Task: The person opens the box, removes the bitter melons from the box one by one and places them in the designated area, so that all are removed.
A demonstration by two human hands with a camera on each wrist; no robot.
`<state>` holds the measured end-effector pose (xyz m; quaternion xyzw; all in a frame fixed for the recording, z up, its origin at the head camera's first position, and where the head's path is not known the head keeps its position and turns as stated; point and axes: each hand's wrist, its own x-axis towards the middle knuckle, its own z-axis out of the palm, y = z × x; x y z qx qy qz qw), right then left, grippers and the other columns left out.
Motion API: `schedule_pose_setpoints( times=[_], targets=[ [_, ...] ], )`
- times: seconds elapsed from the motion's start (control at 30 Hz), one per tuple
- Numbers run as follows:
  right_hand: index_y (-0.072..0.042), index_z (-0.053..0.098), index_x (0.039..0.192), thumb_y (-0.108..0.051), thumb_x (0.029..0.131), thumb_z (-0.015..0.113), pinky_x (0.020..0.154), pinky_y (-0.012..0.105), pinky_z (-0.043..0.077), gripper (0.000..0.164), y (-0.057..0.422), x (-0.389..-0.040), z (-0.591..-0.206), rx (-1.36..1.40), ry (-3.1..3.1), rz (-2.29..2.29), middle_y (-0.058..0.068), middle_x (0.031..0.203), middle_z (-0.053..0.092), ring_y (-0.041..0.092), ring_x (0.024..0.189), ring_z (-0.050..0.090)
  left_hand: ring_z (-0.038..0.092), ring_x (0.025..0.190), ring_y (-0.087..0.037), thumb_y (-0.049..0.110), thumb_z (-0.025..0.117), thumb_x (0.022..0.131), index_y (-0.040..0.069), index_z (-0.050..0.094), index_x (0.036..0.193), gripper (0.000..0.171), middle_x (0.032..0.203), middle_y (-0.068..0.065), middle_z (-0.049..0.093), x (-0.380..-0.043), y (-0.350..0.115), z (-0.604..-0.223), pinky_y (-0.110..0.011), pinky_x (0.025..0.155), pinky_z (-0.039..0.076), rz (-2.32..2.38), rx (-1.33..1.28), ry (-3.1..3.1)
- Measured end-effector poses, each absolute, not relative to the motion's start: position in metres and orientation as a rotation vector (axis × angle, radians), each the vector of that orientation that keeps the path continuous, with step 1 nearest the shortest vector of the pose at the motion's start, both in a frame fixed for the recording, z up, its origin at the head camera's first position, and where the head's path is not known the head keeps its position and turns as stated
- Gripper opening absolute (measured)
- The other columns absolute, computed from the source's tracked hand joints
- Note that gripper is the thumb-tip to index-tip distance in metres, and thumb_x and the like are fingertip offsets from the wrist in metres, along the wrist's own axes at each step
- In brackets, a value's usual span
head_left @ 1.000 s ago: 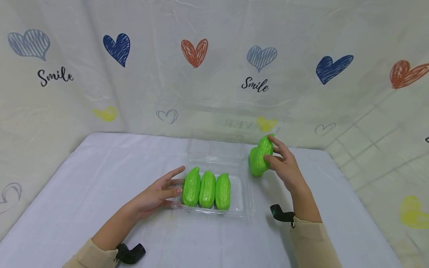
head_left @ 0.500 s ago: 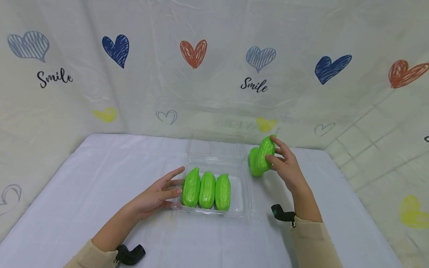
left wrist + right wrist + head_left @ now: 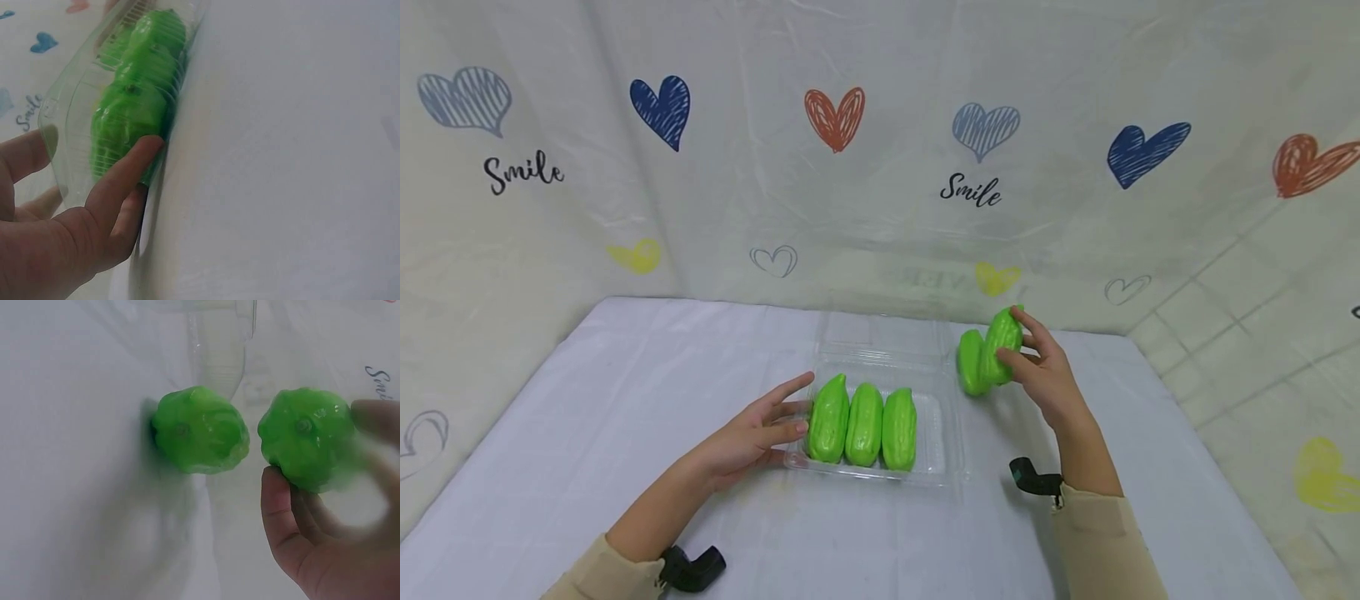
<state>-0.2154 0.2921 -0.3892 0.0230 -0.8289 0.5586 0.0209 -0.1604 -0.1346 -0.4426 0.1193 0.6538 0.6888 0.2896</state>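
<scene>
My right hand (image 3: pixel 1045 375) grips a light-green, ribbed bitter gourd (image 3: pixel 1003 346), thumb on one side and fingers on the other. In the right wrist view this held gourd (image 3: pixel 306 437) is raised off the table, and a second gourd (image 3: pixel 199 431) lies on the cloth with a small gap between them. Three more gourds (image 3: pixel 864 425) lie side by side in a clear plastic clamshell box (image 3: pixel 940 475), its lid tilted back. My left hand (image 3: pixel 747 437) rests with spread, fairly straight fingers against the box's left side; the left wrist view shows the fingertips (image 3: pixel 150 144) touching its wall.
A white cloth (image 3: pixel 647 400) covers the table. Behind it hangs a pale sheet (image 3: pixel 880 200) printed with hearts and "Smile". Inside the box, a strip to the right of the gourds shows bare plastic. Each wrist wears a black camera mount (image 3: pixel 1033 478).
My right hand and its gourd have shifted slightly right and down, away from the other gourd, which now shows more fully. The left hand and box have stayed put.
</scene>
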Motion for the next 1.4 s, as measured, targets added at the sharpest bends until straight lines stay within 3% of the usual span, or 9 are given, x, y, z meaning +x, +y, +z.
schedule_pose_setpoints(
  times=[0.17,0.47,0.83,0.97,1.23,1.4],
  targets=[
    [-0.028,0.023,0.160,-0.017,0.102,0.056,0.078,0.019,0.052,0.068,0.296,-0.217,-0.392,0.018,-2.575,1.705,0.026,0.145,0.040,0.010,0.104,0.056,0.047,0.134,-0.035,0.017,0.060,0.101,0.030,0.017,0.161,0.074,0.161,-0.021,0.021,-0.160,-0.134,-0.441,-0.040,0.090,0.053,1.835,0.311,1.750],
    [-0.020,0.019,0.160,-0.026,0.103,0.053,0.078,0.016,0.050,0.066,0.299,-0.217,-0.398,-0.092,-2.575,1.682,0.028,0.150,0.036,0.037,0.126,0.048,0.047,0.134,-0.034,0.018,0.060,0.101,0.032,0.019,0.160,0.074,0.161,-0.021,0.021,-0.160,-0.134,-0.442,-0.040,0.090,0.053,1.838,0.304,1.752],
    [-0.018,0.023,0.159,-0.029,0.104,0.053,0.079,0.015,0.047,0.064,0.305,-0.218,-0.408,-0.134,-2.631,1.635,0.027,0.155,0.031,0.042,0.132,0.044,0.050,0.130,-0.033,0.016,0.059,0.101,0.030,0.017,0.161,0.074,0.161,-0.020,0.021,-0.159,-0.133,-0.441,-0.040,0.089,0.054,1.848,0.304,1.747],
    [-0.018,0.024,0.159,-0.030,0.104,0.053,0.085,0.021,0.045,0.064,0.307,-0.220,-0.409,-0.150,-2.661,1.613,0.026,0.156,0.030,0.042,0.133,0.044,0.050,0.129,-0.033,0.015,0.060,0.100,0.029,0.017,0.161,0.075,0.161,-0.021,0.020,-0.159,-0.132,-0.441,-0.040,0.088,0.055,1.861,0.293,1.750],
    [-0.014,0.025,0.159,-0.026,0.104,0.053,0.103,0.048,0.042,0.063,0.312,-0.223,-0.417,-0.163,-2.700,1.591,0.028,0.156,0.030,0.046,0.135,0.041,0.045,0.133,-0.036,0.020,0.064,0.098,0.029,0.018,0.161,0.078,0.161,-0.020,0.018,-0.158,-0.130,-0.438,-0.041,0.089,0.055,1.869,0.279,1.764],
    [-0.012,0.025,0.158,-0.025,0.104,0.053,0.106,0.054,0.040,0.062,0.313,-0.223,-0.421,-0.149,-2.734,1.599,0.029,0.157,0.029,0.047,0.138,0.038,0.047,0.132,-0.036,0.018,0.063,0.099,0.028,0.018,0.161,0.078,0.161,-0.021,0.018,-0.158,-0.130,-0.439,-0.042,0.088,0.055,1.873,0.278,1.761]
  ],
)
